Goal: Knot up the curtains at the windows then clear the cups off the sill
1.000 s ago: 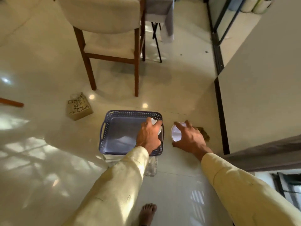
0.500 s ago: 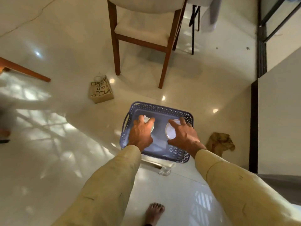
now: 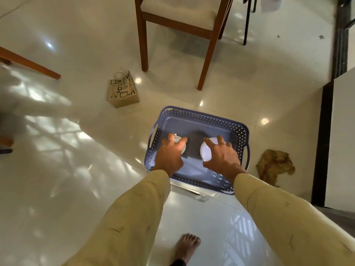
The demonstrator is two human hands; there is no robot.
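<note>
Left cup [image 3: 182, 147] mostly hidden under left grip [image 3: 169, 156], fingers curled round it; only white rim shows, orientation unclear. Right cup [image 3: 206, 152] mouth-up, right grip [image 3: 221, 158] clasping rim from above. Both cups inside blue perforated basket [image 3: 201, 115]. Clear support beneath basket hard to make out. Printed paper bag [image 3: 123, 91] on floor beyond; wooden chair [image 3: 205, 60] cut off at top.

Sunlight patches gleam on the glossy pale tile floor [image 3: 76, 189], where a cream-cushioned wooden chair [image 3: 178, 15] stands.
</note>
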